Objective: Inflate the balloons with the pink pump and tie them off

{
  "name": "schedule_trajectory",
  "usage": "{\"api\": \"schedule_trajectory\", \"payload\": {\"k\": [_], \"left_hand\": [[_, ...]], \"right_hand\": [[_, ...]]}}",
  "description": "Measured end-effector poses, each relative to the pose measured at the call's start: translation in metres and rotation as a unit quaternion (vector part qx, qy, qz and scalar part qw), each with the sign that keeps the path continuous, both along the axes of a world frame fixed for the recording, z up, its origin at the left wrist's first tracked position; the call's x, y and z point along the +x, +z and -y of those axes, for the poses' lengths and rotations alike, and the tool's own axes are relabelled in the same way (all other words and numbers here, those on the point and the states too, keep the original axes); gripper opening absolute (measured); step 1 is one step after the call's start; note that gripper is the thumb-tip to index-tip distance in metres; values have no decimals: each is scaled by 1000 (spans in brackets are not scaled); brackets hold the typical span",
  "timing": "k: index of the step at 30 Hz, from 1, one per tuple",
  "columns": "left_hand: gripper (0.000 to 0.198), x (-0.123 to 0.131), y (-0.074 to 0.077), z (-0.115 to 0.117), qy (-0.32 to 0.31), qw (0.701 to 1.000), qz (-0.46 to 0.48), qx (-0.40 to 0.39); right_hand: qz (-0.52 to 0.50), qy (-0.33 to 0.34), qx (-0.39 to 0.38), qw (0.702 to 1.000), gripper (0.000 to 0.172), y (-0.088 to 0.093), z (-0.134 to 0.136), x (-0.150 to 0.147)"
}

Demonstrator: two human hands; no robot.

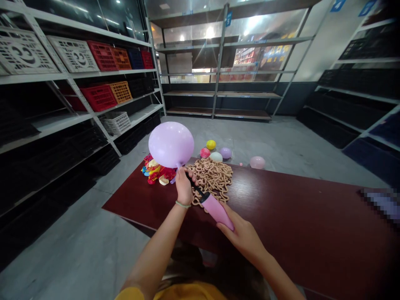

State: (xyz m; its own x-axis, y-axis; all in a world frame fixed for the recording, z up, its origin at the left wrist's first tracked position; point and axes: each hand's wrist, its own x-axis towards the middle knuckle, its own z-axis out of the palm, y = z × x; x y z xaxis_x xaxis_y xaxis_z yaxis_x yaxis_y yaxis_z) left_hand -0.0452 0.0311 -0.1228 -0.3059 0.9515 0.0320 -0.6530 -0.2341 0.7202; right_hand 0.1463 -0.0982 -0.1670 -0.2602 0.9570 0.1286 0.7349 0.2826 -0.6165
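Note:
My left hand [183, 185] pinches the neck of an inflated lilac balloon [171, 143], holding it at the black nozzle of a pink hand pump [215, 208]. My right hand [242, 235] grips the rear end of the pump, which lies slanted above the dark red table [296, 225]. Just beyond the pump lies a heap of tan rubber loops [212, 177]. A pile of flat coloured balloons [156, 171] sits to the left of my left hand.
Several inflated balloons lie on the floor past the table: yellow [211, 144], pink [204, 152], white [216, 156], purple [225, 152] and pale pink [257, 162]. Metal shelves with plastic crates [99, 96] line the left wall; more shelving stands behind and right.

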Motion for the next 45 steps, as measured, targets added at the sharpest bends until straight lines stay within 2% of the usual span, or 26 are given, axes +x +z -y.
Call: {"api": "schedule_trajectory", "payload": {"k": [5,10,15,19,22,25,30,35,39,45], "left_hand": [[30,-17,17,-13,17,999,27,7],[26,-25,23,-15,45,998,48,-6],[33,-9,12,-1,38,999,35,5],[39,7,-3,12,13,1000,17,-5],[39,11,-7,15,6,1000,13,-21],[39,10,-4,12,-4,1000,16,-14],[35,3,11,-2,-9,1000,23,13],[31,-7,21,-15,1,999,36,26],[32,-8,23,-15,26,999,38,27],[37,11,13,4,13,1000,16,10]], "right_hand": [[29,-6,4,1000,60,-5,18,22],[44,-7,19,999,57,-3,15,21],[22,-9,40,999,57,5,-2,-1],[11,-18,17,1000,59,13,-12,-17],[4,-12,1,1000,61,14,-12,-19],[6,-10,5,1000,62,7,-4,-8],[21,-18,16,999,62,-6,19,28],[36,-21,26,999,62,-9,33,49],[34,-28,17,999,59,-3,26,39],[20,-19,-3,1000,57,13,-2,3]]}}
